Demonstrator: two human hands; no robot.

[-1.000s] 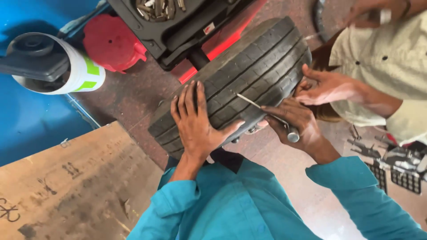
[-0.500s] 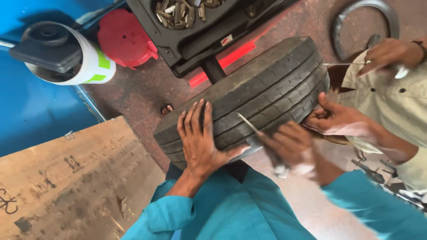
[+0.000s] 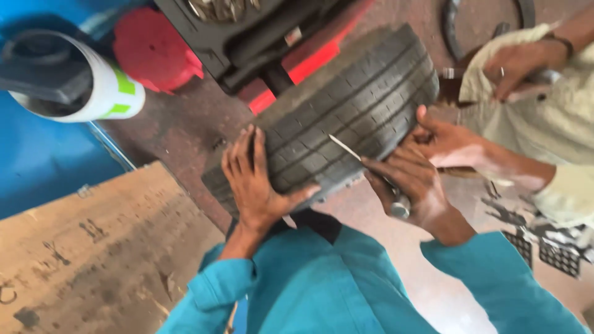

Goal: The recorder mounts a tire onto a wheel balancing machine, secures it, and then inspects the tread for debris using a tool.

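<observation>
A ribbed black tyre [image 3: 346, 117] lay across the middle of the frame, running from lower left to upper right, its tread facing the camera. The left hand [image 3: 257, 185] lay flat and open on the tread at the tyre's lower left end, fingers spread upward and thumb hooked under the near edge. The right hand [image 3: 411, 188], just right of centre, was closed around a thin metal tool [image 3: 356, 154] whose slender tip rested on the tread; its rounded butt end stuck out below the palm. Both arms wore teal sleeves [image 3: 322, 291] filling the bottom of the frame. A co-worker's hand [image 3: 448, 142] touched the tyre's right edge, just beside the right hand, and a second hand of that person [image 3: 516, 65], in the upper right, held something too blurred to tell against a pale shirt [image 3: 557, 124]. Behind the tyre, at top centre, stood a black and red machine [image 3: 266, 37]. A red round container [image 3: 154, 52] sat to its left, and a white cylinder with a green patch [image 3: 105, 89] lay in the upper left against a blue panel [image 3: 43, 161]. A worn brown board [image 3: 93, 253] filled the lower left.
</observation>
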